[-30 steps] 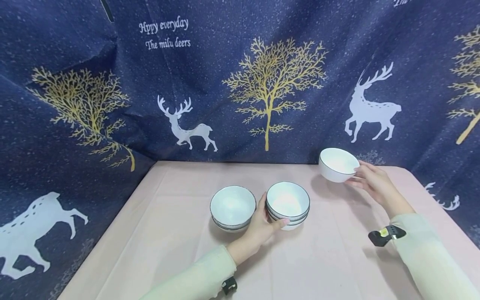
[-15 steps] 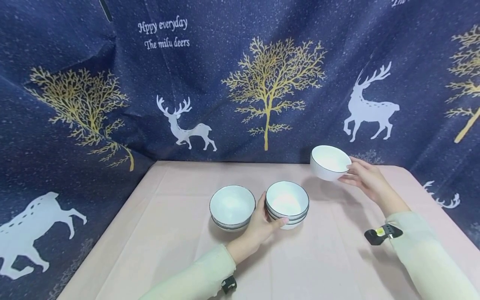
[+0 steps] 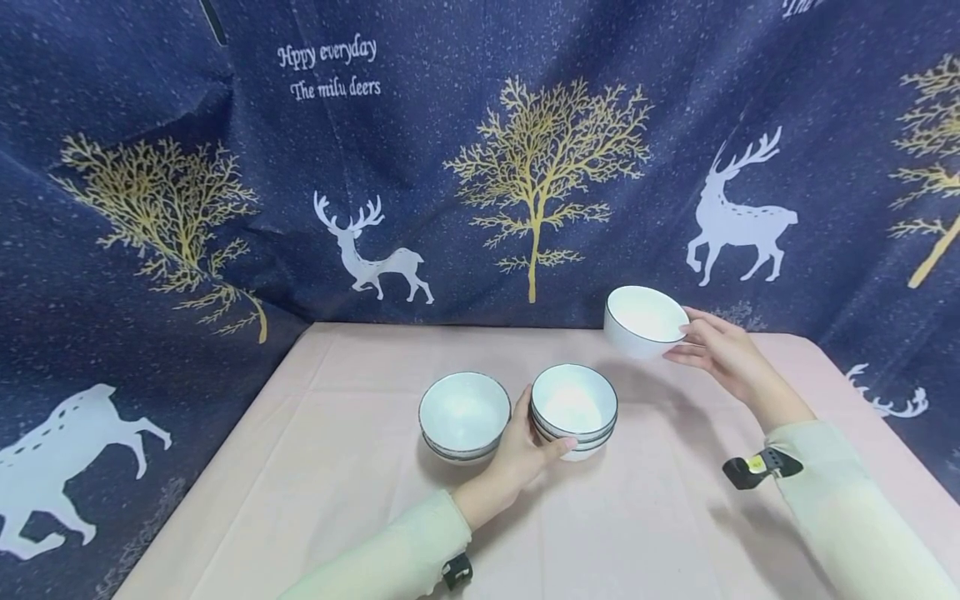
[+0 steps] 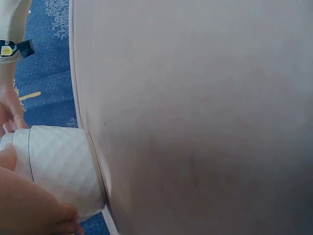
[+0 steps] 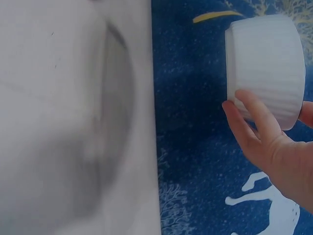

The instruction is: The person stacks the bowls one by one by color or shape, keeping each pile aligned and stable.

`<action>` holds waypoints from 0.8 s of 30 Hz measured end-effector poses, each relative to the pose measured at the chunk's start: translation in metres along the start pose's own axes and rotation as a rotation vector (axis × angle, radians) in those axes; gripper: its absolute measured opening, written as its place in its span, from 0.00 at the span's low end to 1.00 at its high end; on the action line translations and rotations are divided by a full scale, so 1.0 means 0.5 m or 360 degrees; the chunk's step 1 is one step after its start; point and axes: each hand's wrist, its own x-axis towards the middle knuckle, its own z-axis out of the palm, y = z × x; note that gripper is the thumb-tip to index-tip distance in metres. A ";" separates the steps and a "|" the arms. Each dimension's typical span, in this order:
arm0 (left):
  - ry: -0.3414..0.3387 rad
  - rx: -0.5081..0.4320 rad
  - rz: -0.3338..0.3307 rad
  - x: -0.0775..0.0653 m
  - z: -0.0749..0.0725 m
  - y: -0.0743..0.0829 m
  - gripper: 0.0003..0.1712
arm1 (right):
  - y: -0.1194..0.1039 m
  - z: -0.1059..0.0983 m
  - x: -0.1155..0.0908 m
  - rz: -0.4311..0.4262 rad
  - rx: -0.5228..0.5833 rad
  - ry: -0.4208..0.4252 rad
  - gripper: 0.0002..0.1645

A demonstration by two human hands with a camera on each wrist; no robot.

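My right hand (image 3: 720, 354) pinches a white bowl (image 3: 645, 323) with a thin dark rim by its right side, holding it up above the back of the table. In the right wrist view this bowl (image 5: 269, 68) shows ribbed sides, with fingers (image 5: 259, 117) under its base and on its wall. My left hand (image 3: 517, 457) grips a stack of bowls (image 3: 574, 408) around its left and front, thumb on the front wall. The left wrist view shows the stack's dimpled side (image 4: 63, 166). Left of that hand stands a second stack of bowls (image 3: 465, 417), its dark rims visible.
A pale pink cloth covers the table (image 3: 360, 500). Behind it hangs a dark blue curtain (image 3: 480, 167) printed with deer and golden trees, close to the table's back edge. Each sleeve carries a black wrist device (image 3: 757, 468).
My right hand has carried the held bowl leftward and slightly up, closer to the stack under my left hand. The left hand and both stacks stay where they were.
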 end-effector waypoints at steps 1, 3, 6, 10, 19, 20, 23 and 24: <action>-0.0001 -0.0007 -0.0001 0.000 0.000 -0.001 0.61 | -0.003 0.004 -0.001 0.0001 -0.0015 -0.0005 0.42; -0.0002 -0.0012 0.0002 0.000 0.000 -0.001 0.61 | -0.007 0.012 -0.001 0.0003 -0.0029 -0.0014 0.41; -0.0002 -0.0018 -0.0004 -0.001 0.000 0.001 0.61 | -0.011 0.022 0.000 0.0001 -0.0056 -0.0029 0.40; 0.0005 -0.0014 -0.0012 -0.002 0.001 0.003 0.61 | -0.016 0.033 0.001 0.0009 -0.0129 -0.0027 0.40; 0.0001 -0.0010 -0.0018 -0.004 0.000 0.006 0.62 | -0.026 0.054 0.002 0.0021 -0.0198 -0.0055 0.38; 0.0000 -0.0005 -0.0014 -0.004 0.000 0.006 0.61 | -0.027 0.056 0.002 0.0019 -0.0203 -0.0061 0.38; 0.0000 0.0008 -0.0012 -0.003 0.000 0.006 0.61 | -0.032 0.064 0.001 0.0025 -0.0178 -0.0087 0.38; 0.0001 0.0013 -0.0010 -0.003 0.000 0.006 0.61 | -0.033 0.067 0.000 0.0026 -0.0172 -0.0098 0.38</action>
